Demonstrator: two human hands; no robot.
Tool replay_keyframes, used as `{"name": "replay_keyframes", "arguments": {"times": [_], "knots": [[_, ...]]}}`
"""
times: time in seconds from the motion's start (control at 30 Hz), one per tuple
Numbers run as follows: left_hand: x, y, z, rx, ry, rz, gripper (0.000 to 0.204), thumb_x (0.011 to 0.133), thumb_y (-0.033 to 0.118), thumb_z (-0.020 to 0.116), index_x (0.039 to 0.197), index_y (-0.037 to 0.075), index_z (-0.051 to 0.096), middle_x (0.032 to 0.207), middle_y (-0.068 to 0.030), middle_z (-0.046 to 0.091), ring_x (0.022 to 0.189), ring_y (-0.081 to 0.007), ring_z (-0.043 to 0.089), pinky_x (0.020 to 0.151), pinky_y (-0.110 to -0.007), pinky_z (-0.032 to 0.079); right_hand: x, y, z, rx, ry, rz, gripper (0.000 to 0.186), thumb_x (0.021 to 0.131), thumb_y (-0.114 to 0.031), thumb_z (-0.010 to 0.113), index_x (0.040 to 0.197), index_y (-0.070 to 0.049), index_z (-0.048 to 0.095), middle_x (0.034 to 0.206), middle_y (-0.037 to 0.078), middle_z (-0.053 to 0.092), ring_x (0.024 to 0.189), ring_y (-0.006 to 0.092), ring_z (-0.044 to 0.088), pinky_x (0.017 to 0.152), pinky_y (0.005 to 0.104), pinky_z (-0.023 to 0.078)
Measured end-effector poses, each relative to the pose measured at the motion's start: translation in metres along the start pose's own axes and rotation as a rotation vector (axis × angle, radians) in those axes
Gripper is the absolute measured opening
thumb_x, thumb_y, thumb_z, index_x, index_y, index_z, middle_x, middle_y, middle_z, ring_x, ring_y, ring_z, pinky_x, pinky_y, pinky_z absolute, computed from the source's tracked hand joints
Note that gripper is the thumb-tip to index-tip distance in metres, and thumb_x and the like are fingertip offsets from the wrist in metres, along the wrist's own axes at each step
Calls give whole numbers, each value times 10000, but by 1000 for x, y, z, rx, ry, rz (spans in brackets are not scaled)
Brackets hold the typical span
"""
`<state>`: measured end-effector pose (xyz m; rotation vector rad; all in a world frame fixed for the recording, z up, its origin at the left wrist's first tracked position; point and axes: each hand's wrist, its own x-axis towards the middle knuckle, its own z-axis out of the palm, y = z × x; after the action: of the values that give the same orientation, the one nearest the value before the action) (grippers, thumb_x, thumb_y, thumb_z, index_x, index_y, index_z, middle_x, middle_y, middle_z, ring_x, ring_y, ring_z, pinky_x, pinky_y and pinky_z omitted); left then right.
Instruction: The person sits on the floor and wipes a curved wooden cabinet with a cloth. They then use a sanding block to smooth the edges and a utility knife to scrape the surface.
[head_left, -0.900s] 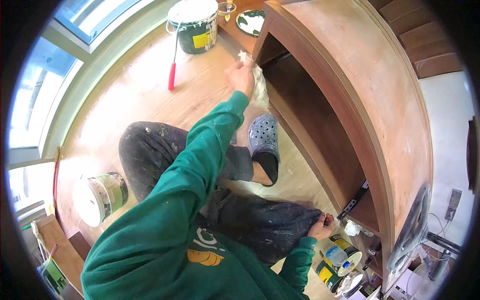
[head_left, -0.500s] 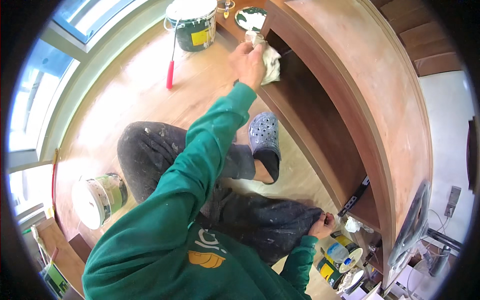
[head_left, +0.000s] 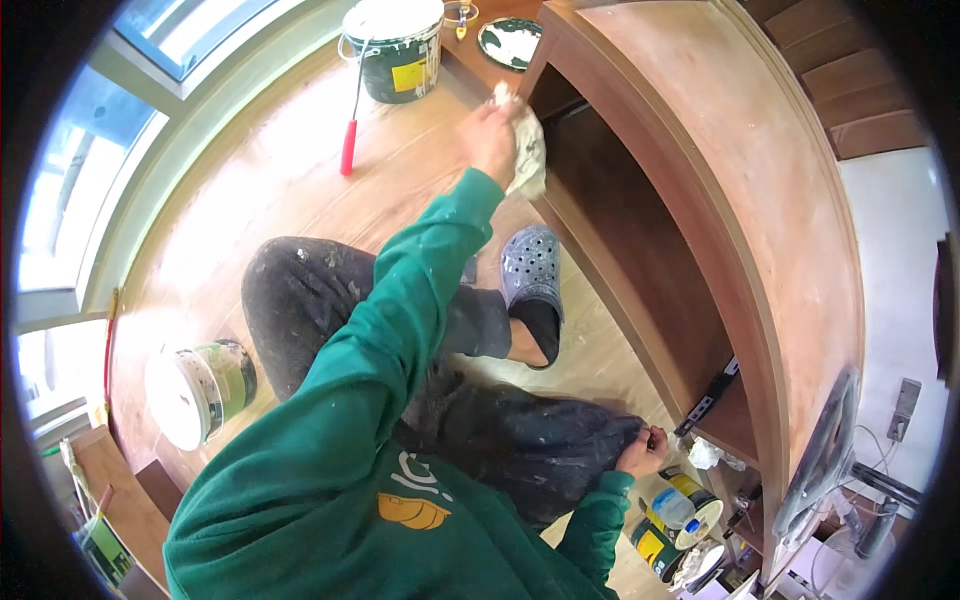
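Note:
My left hand (head_left: 488,140) reaches forward, closed on a crumpled off-white rag (head_left: 528,160) that hangs down beside the front edge of a brown wooden cabinet (head_left: 650,165). The hand and the rag's top are blurred by motion. Against my knee, by the cabinet's lower opening, my right hand (head_left: 643,452) rests with its fingers curled. Whether anything small is inside them is hidden. My foot in a grey clog (head_left: 531,265) stands on the floor between the hands.
A green bucket (head_left: 400,72) stands far left, with a red-handled tool (head_left: 348,148) hanging over its side. A smeared lid (head_left: 509,43) lies beyond it. Another tub (head_left: 200,392) lies left. Several cans and a plastic bottle (head_left: 675,508) stand near right, beside a black-framed stand (head_left: 820,460).
My left hand has drawn the rag slightly down and left, out of the cabinet's opening. The view has shifted a little. My right hand stays at the knee.

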<state>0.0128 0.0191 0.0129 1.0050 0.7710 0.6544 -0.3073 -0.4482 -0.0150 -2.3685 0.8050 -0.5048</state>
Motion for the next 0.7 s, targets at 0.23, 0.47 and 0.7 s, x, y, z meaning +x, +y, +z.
{"name": "replay_keyframes", "arguments": {"times": [0.23,0.47,0.7], "knots": [[8,1,-2,145,-19,27,311,719,201,717,870,-70,702,763,-157,678,730,-208,615,720,-353,478,0,-15,6,-102,72,-63,223,772,-153,699,899,29,672,857,138,677,810,276,628,791,369,487],[12,-1,-10,146,-1,31,268,719,177,717,820,-71,704,729,-136,672,666,-203,602,664,-352,485,2,-24,6,-105,0,-50,237,758,-143,683,926,23,662,910,138,680,869,296,625,841,390,477],[5,18,-7,177,-36,49,252,732,172,735,848,-51,716,733,-94,674,656,-162,589,619,-330,478,2,-21,5,-156,17,-134,215,744,-100,669,912,35,671,903,148,686,855,287,633,838,385,485]]}}
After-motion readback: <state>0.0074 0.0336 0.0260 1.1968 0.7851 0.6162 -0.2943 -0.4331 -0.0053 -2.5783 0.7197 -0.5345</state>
